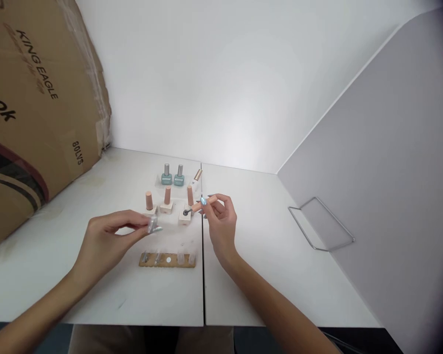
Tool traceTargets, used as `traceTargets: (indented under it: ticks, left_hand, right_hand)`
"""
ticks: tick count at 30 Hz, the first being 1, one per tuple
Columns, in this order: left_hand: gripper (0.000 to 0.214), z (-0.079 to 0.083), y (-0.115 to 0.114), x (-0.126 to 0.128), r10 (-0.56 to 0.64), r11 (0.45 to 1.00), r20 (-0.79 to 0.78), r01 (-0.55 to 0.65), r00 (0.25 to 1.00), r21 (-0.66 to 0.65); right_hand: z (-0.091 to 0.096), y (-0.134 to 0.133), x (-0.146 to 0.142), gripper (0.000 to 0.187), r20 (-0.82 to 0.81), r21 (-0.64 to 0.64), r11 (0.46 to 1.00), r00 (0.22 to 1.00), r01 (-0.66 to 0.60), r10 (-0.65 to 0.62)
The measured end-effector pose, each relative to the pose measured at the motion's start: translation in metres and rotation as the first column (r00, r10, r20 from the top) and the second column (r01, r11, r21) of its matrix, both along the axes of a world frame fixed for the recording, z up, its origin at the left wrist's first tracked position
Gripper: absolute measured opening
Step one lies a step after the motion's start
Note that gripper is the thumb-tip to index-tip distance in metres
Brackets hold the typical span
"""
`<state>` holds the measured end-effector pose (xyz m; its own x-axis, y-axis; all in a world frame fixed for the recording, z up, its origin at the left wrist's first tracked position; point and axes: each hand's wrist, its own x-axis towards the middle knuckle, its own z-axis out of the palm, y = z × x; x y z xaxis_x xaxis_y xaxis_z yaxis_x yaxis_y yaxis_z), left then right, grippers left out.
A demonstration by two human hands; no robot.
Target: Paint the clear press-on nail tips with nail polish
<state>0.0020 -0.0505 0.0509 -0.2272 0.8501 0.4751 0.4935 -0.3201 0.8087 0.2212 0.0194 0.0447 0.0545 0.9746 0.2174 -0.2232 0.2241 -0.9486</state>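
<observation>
My left hand (pixel 110 236) pinches a clear false nail (pixel 152 224) between thumb and fingertips, left of the bottles. In my right hand (pixel 222 223) is a nail polish brush (pixel 204 203) by its peach cap. Its dark tip points left and lies over the mouth of an uncapped white polish bottle (pixel 184 219); I cannot tell whether it touches the rim. Below both hands lies a brown cardboard strip (pixel 188 266) bearing several clear false nails (pixel 180 257) and a white dot (pixel 169 259) near its middle.
Peach-capped bottles (pixel 166 206) stand just behind my hands. Farther back are two teal bottles (pixel 166 178) and a tilted white bottle (pixel 195 184) with a gold cap. A big cardboard box (pixel 59 98) rises at left. At right, a metal wire frame (pixel 322 223) leans by the grey panel.
</observation>
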Motion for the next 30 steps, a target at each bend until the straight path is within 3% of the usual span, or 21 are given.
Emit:
traceTargets:
  ticks: [6,8,10,12,15,18,24,30]
  left_hand:
    - [0.013,-0.02,-0.053,0.004,0.12,0.993,0.008,-0.12,0.993,0.013]
    - [0.003,-0.029,-0.069,0.008,0.09,0.994,-0.056,-0.086,0.994,0.061]
    - [0.009,-0.038,-0.084,0.013,0.01,0.997,-0.139,0.0,0.99,0.073]
    - [0.015,-0.047,-0.099,0.019,0.02,0.996,-0.164,-0.006,0.986,0.086]
    - [0.011,-0.059,-0.116,0.028,0.157,0.987,-0.124,-0.15,0.98,0.062]
    - [0.011,-0.07,-0.126,0.032,0.174,0.985,-0.123,-0.17,0.977,0.042]
    - [0.01,-0.087,-0.13,0.029,0.187,0.978,-0.267,-0.155,0.945,0.138]
    - [0.01,-0.08,-0.121,0.05,0.26,0.957,-0.278,-0.209,0.925,0.201]
  right_hand:
    - [-0.005,0.001,0.002,0.025,0.056,0.082,0.997,0.998,-0.007,0.002]
    - [-0.006,0.0,0.002,0.025,0.071,0.096,0.995,0.997,-0.016,0.01]
    - [-0.005,-0.001,0.001,0.025,0.088,0.107,0.994,0.996,-0.022,0.013]
    - [-0.005,-0.001,0.002,0.024,0.107,0.12,0.993,0.994,-0.02,0.008]
    - [-0.004,0.001,0.003,0.022,0.136,0.141,0.99,0.991,-0.015,-0.004]
    - [-0.005,0.003,0.003,0.023,0.168,0.152,0.988,0.986,-0.017,-0.009]
    - [-0.008,0.006,0.002,0.024,0.258,0.183,0.982,0.966,-0.041,-0.008]
    - [-0.016,0.012,0.004,0.019,0.385,0.218,0.97,0.923,-0.107,0.015]
